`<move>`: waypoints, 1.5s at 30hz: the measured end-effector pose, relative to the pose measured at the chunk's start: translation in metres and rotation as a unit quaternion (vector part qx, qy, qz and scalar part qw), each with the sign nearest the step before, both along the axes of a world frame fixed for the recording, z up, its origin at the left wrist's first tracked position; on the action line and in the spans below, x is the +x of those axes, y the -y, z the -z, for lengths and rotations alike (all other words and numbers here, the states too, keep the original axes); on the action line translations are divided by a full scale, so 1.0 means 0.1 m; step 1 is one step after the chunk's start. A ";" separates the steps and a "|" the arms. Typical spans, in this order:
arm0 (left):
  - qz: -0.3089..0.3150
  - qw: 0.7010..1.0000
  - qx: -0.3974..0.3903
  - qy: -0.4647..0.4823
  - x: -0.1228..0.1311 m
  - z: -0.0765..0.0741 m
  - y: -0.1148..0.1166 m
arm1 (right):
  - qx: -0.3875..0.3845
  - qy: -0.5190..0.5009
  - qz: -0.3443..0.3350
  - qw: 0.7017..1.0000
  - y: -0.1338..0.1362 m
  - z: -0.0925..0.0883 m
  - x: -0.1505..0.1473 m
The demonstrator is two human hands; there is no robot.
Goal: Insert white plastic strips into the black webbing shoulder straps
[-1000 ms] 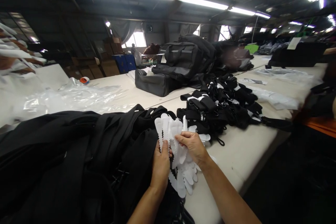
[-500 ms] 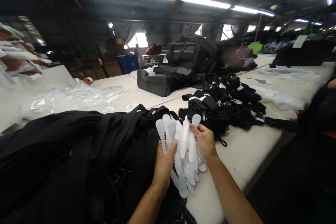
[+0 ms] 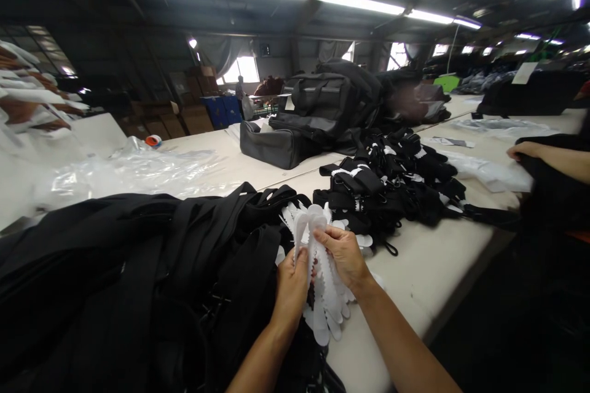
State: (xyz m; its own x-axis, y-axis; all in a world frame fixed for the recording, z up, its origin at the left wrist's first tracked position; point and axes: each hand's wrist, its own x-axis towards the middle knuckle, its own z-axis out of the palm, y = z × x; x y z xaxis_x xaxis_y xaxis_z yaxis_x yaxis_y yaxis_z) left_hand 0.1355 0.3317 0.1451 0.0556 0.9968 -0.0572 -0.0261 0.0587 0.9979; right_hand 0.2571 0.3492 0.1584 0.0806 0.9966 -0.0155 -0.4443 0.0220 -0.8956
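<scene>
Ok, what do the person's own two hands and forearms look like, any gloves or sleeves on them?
The ungloved left hand and ungloved right hand lead into bare forearms; no sleeve, watch or bracelet shows on either. No rings stand out, though parts of both hands are hidden.

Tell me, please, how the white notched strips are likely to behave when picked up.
The white notched strips look thin, so each is probably light. Some ends stand up above the left hand rather than drooping, suggesting some stiffness. Loosely fanned, they may slide apart if lifted together.
</scene>
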 end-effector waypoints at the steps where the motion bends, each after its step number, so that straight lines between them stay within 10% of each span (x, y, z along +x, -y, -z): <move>1: 0.000 1.000 0.001 -0.007 -0.01 0.01 0.00 | 0.001 -0.004 0.018 1.000 -0.01 -0.01 0.01; 12: 0.010 0.997 0.076 -0.032 0.00 -0.08 0.02 | 0.070 0.076 0.073 0.992 -0.02 0.07 -0.02; 20: -0.052 0.998 0.005 0.031 0.03 -0.07 0.00 | 0.032 -0.064 0.154 0.985 -0.12 0.02 0.15; 34: -0.003 0.994 0.020 0.109 0.00 -0.11 0.04 | 0.041 0.078 -0.002 0.996 -0.04 0.07 0.00; 45: -0.081 0.992 -0.031 0.092 -0.02 -0.11 0.04 | 0.021 -0.009 0.274 0.962 -0.20 0.11 0.29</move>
